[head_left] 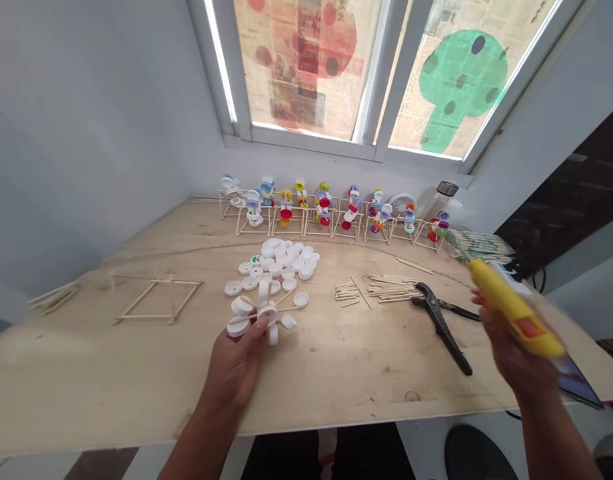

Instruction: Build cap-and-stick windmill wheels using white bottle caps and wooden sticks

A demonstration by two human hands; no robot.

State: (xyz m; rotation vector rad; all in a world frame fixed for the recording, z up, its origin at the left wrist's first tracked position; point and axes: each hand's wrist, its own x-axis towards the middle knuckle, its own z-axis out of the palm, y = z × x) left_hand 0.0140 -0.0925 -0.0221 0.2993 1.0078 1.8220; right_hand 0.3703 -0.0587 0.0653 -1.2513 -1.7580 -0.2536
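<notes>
My left hand (pixel 241 363) is closed on a wheel of white bottle caps (pixel 267 313), its caps set around a hub cap on thin sticks, held just above the table. A pile of loose white bottle caps (pixel 281 257) lies right behind it. At the right, my right hand (pixel 511 353) grips a yellow glue gun (pixel 516 307), slightly blurred, raised over the table's right side. Black pliers (pixel 444 327) lie to the left of that hand. Between the two hands are short wooden sticks (pixel 394 287) in small heaps.
Along the wall stands a row of stick frames (pixel 286 220) bearing coloured cap wheels. A square stick frame (pixel 159 300) and loose sticks (pixel 54 298) lie at the left. A bottle (pixel 444 197), small fan (pixel 402 204), packaged sticks (pixel 479 245) and phone (pixel 579 381) are at the right.
</notes>
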